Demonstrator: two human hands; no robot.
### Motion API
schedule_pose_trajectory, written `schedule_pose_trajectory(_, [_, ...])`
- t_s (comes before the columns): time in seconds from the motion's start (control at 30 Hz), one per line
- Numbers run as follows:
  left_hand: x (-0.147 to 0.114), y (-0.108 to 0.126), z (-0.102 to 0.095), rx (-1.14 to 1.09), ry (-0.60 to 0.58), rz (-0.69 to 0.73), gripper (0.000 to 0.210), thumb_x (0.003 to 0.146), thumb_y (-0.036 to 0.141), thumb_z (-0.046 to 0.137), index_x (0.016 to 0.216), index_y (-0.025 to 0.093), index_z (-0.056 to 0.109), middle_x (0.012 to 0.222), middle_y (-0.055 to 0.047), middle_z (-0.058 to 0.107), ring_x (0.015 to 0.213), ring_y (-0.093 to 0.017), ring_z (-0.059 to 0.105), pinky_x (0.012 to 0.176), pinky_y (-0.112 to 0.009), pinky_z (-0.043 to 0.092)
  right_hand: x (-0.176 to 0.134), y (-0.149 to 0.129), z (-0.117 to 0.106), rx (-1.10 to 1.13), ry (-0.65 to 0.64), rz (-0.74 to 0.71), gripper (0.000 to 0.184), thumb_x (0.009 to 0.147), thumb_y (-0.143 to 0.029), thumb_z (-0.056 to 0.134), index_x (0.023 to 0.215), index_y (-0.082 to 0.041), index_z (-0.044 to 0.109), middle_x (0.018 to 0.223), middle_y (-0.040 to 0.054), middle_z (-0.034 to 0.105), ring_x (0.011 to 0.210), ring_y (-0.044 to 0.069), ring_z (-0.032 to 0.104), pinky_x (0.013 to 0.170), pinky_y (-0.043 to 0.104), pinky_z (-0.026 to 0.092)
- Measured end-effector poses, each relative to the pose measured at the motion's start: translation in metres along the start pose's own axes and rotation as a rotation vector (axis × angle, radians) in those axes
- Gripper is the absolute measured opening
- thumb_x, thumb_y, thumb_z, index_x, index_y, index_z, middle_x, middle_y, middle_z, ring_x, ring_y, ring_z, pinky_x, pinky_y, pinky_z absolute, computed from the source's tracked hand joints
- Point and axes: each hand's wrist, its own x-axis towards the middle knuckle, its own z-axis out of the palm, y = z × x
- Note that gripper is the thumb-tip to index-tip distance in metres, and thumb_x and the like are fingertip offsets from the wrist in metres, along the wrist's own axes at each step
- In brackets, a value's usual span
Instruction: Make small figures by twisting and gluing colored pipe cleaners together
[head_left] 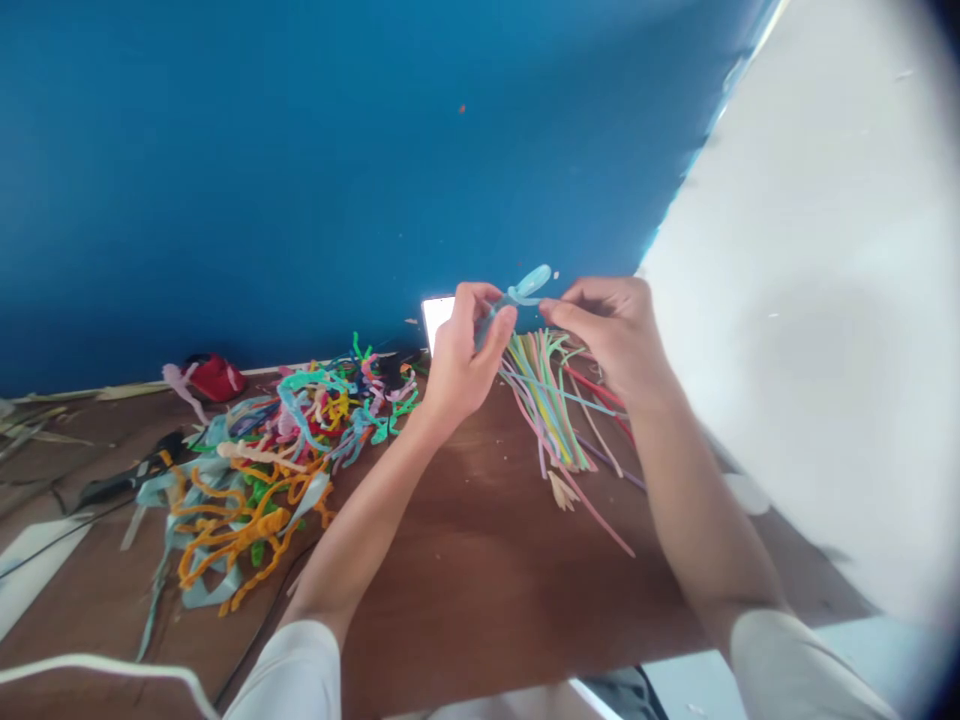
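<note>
A light blue pipe cleaner point(533, 281), bent into a narrow loop, is held up between both hands above the back of the table. My left hand point(463, 360) pinches its base between thumb and fingers, and part of it is hidden there. With thumb and forefinger my right hand point(619, 325) grips a thin strand that runs out sideways from the loop. Just below and between the hands lies a bundle of straight pastel pipe cleaners point(555, 415), fanned out on the table. A bright-screened device point(435, 318) stands behind my left hand, partly covered.
On the left of the brown table point(465, 590) is a tangled heap of coloured pipe cleaners point(300, 420), with orange ones point(240, 535) at its front. A red object point(216, 378) and a black tool point(131, 470) lie beyond. A blue wall point(300, 170) rises behind; a white wall point(817, 300) stands right.
</note>
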Motion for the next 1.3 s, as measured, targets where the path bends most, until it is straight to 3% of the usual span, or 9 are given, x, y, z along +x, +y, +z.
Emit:
schedule_pose_trajectory(0.1, [-0.001, 0.0, -0.001, 0.25, 0.045, 0.122, 0.02, 0.097, 0.038, 0.053, 0.111, 0.024, 0.048, 0.084, 0.0, 0.063, 0.062, -0.009, 0.058, 0.058, -0.023, 0.042, -0.002, 0.0, 0.003, 0.052, -0.013, 0.006, 0.03, 0.08, -0.031, 0.074, 0.057, -0.019, 0.06, 0.048, -0.0054, 0.038, 0.046, 0.007, 0.029, 0.047, 0.029, 0.017])
schedule_pose_trajectory(0.23, [0.0, -0.002, -0.001, 0.426, 0.062, 0.186, 0.014, 0.101, 0.032, 0.045, 0.109, 0.023, 0.05, 0.085, -0.001, 0.067, 0.065, -0.011, 0.059, 0.065, -0.027, 0.043, -0.004, -0.003, 0.006, 0.072, -0.056, 0.002, 0.03, 0.081, -0.031, 0.073, 0.057, -0.018, 0.06, 0.049, -0.0056, 0.038, 0.048, 0.007, 0.029, 0.048, 0.029, 0.017])
schedule_pose_trajectory(0.6, [0.001, 0.006, -0.001, 0.191, 0.02, 0.026, 0.021, 0.102, 0.038, 0.039, 0.1, 0.022, 0.052, 0.076, 0.002, 0.064, 0.055, -0.008, 0.053, 0.058, -0.024, 0.042, 0.001, 0.007, 0.004, 0.15, -0.239, 0.115, 0.038, 0.08, -0.055, 0.072, 0.069, -0.019, 0.065, 0.052, -0.0059, 0.039, 0.048, 0.008, 0.028, 0.046, 0.029, 0.017])
schedule_pose_trajectory(0.87, [0.007, 0.01, -0.014, 0.219, -0.216, 0.19, 0.02, 0.101, 0.031, 0.044, 0.096, 0.02, 0.06, 0.074, 0.001, 0.067, 0.06, -0.009, 0.055, 0.062, -0.022, 0.041, 0.008, 0.014, -0.007, 0.153, -0.245, 0.138, 0.034, 0.068, -0.048, 0.083, 0.066, -0.018, 0.067, 0.056, -0.0047, 0.049, 0.052, 0.008, 0.037, 0.049, 0.026, 0.026])
schedule_pose_trajectory(1.03, [0.01, 0.016, -0.029, 0.468, -0.393, 0.312, 0.021, 0.099, 0.024, 0.046, 0.096, 0.021, 0.066, 0.081, 0.0, 0.073, 0.072, -0.011, 0.063, 0.066, -0.023, 0.04, 0.011, 0.015, -0.015, 0.136, -0.335, 0.108, 0.03, 0.066, -0.045, 0.084, 0.069, -0.018, 0.071, 0.066, 0.0006, 0.064, 0.06, 0.012, 0.052, 0.056, 0.028, 0.037])
schedule_pose_trajectory(1.2, [0.01, 0.014, -0.03, 0.758, -0.513, 0.396, 0.023, 0.099, 0.022, 0.045, 0.096, 0.021, 0.068, 0.089, -0.002, 0.075, 0.081, -0.015, 0.068, 0.061, -0.025, 0.034, 0.016, 0.022, -0.02, -0.024, -0.402, 0.043, 0.028, 0.073, -0.046, 0.079, 0.075, -0.019, 0.074, 0.069, 0.0011, 0.066, 0.064, 0.013, 0.054, 0.06, 0.029, 0.039])
schedule_pose_trajectory(1.3, [0.008, 0.012, -0.024, 0.905, -0.517, 0.389, 0.022, 0.098, 0.024, 0.047, 0.091, 0.02, 0.068, 0.087, -0.004, 0.075, 0.078, -0.017, 0.068, 0.057, -0.027, 0.028, 0.016, 0.022, -0.02, -0.099, -0.39, 0.022, 0.029, 0.079, -0.048, 0.075, 0.077, -0.019, 0.074, 0.071, 0.0015, 0.065, 0.065, 0.013, 0.053, 0.061, 0.03, 0.038])
